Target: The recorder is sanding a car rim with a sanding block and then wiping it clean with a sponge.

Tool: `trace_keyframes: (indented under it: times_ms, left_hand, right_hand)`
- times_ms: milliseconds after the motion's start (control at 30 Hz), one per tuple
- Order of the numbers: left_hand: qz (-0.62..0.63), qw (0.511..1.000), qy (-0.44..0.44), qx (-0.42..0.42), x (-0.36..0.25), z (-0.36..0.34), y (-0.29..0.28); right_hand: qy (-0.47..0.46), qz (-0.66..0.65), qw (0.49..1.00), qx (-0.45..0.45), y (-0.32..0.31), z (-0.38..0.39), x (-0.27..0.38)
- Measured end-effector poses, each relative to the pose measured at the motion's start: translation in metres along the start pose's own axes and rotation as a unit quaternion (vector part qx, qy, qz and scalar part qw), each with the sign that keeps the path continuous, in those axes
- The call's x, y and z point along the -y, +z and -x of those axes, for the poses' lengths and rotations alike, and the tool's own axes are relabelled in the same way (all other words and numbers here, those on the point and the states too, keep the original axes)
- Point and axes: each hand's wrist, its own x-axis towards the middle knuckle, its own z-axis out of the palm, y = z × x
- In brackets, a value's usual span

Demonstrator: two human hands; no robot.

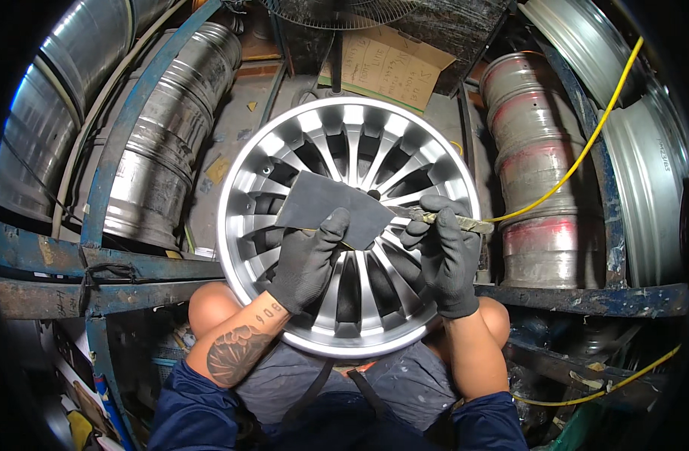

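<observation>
A silver multi-spoke wheel rim (352, 342) lies face up over my lap. Above its spokes, my gloved left hand (308, 255) pinches a dark grey sheet of sandpaper (326, 207) between thumb and fingers. My gloved right hand (446, 252) is closed round a slim tool with a tape-wrapped handle (472, 224). Its narrow tip points left and meets the sheet's right edge; whether it is a blade cannot be made out. The rim's hub is partly hidden behind the sheet.
Stacked metal wheel barrels (160, 150) line the left, and red-marked ones (536, 173) the right. A yellow hose (578, 177) runs down toward the tool's handle; whether they join is unclear. Blue metal frames (96, 188) flank me. Beyond the rim lie cardboard (390, 68) and a fan (337, 11).
</observation>
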Motion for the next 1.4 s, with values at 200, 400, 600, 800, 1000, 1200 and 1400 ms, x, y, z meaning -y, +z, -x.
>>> trace_keyframes:
  times_ms: [200,400,600,800,1000,1200,1400]
  left_hand:
    - [-0.037,0.998,-0.048,0.016,0.005,0.003,-0.006]
    - [-0.21,0.976,0.019,0.057,0.012,0.013,-0.012]
    - [-0.072,0.988,-0.128,0.04,-0.006,0.008,-0.006]
    - [0.013,0.989,-0.143,0.038,0.009,0.013,-0.003]
    - [-0.369,0.907,-0.034,0.201,0.019,0.019,-0.024]
    - [-0.262,0.948,0.026,0.181,0.033,0.02,-0.027]
    - [-0.203,0.966,0.063,0.15,0.015,0.012,-0.023]
  right_hand:
    - [0.044,-0.081,0.995,0.026,0.0,0.003,0.002]
    - [0.039,-0.082,0.995,0.031,-0.002,0.003,-0.002]
    - [0.067,-0.087,0.994,-0.009,0.001,0.007,-0.006]
    - [0.044,-0.054,0.998,-0.013,-0.004,0.008,-0.015]
    - [0.055,-0.015,0.998,-0.002,-0.01,0.005,-0.005]
    - [0.058,-0.094,0.994,-0.023,0.001,0.005,-0.006]
    - [0.071,-0.062,0.995,0.011,-0.007,0.009,-0.01]
